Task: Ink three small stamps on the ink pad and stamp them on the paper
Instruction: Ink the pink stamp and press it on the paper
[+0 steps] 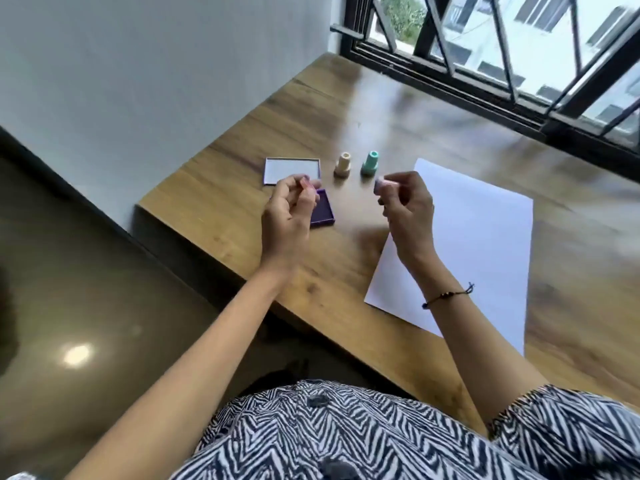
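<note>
My left hand is raised over the purple ink pad and pinches a small pink piece, likely a stamp cap. My right hand grips a small pale pink stamp above the table, left of the white paper. A cream stamp and a teal stamp stand upright behind my hands. The ink pad's lid lies open side up beside the pad, partly hidden by my left fingers.
The wooden table runs to a barred window at the back right. A grey wall lies to the left, and the table's near-left edge drops to a shiny floor.
</note>
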A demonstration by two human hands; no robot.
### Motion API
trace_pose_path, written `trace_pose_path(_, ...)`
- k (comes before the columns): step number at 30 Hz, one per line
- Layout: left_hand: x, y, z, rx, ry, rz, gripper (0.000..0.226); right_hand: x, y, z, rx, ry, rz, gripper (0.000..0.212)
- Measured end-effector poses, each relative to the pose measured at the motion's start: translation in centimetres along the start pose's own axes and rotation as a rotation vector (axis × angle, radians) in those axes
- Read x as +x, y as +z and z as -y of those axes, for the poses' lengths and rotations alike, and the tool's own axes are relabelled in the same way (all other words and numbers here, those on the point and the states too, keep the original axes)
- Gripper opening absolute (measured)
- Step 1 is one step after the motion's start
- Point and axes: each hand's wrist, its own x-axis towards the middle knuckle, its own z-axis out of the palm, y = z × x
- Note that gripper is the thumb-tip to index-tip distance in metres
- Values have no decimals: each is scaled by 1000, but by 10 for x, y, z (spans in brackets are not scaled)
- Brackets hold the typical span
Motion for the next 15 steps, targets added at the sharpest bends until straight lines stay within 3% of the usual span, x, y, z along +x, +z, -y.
trace_pose_path(3, 1, 38, -1, -57, -13, 127, 11, -6, -31, -16, 21, 33, -44, 11)
trace_pose_path(8, 2, 88, 1, -72, -30, 277, 15, -27, -52, -28, 0, 39, 199, 7)
trace_pose_path(15, -4, 112, 13, 6, -100, 361, 18, -54, -80, -26, 128, 100, 465, 8)
